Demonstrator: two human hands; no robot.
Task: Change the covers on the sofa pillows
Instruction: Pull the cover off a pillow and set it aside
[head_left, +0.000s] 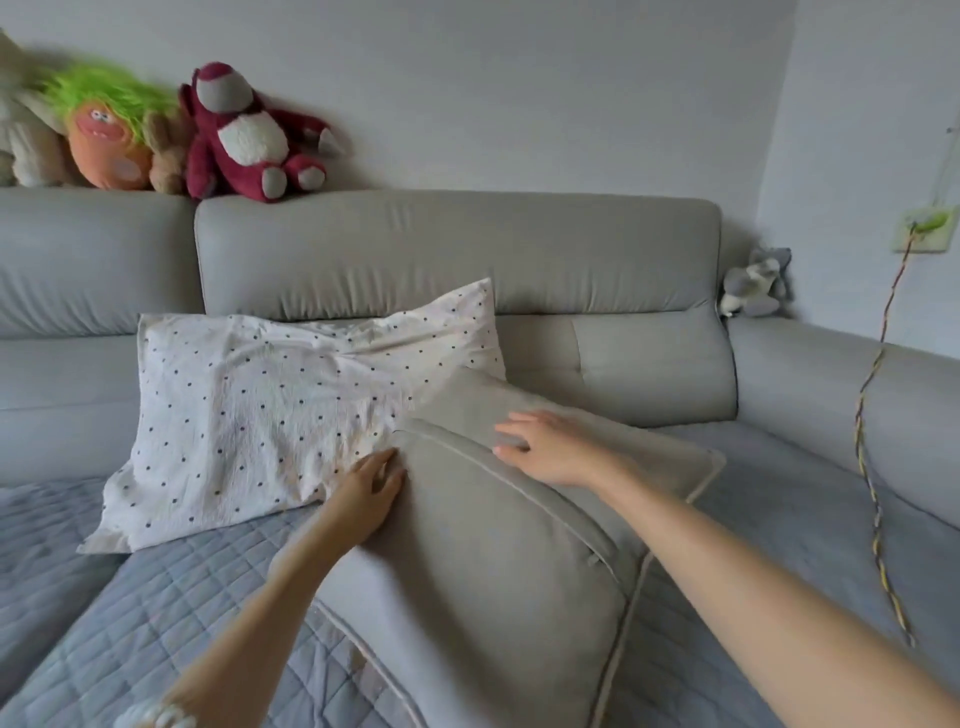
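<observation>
Now both hands are lying flat with fingers straight, left hand (370, 493) and right hand (545, 447) pressing the piped grey square cushion (483, 561) propped on the quilted blue sofa seat (156, 597) beside the black-dotted white pillow (260, 410), likely positioning it; next is finding its zip.

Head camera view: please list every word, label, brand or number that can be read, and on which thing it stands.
There are none.
The white pillow cover with dark dots carries only its pattern.
The plain grey sofa pillow shows no label.
The plush toys show no readable tag.
</observation>
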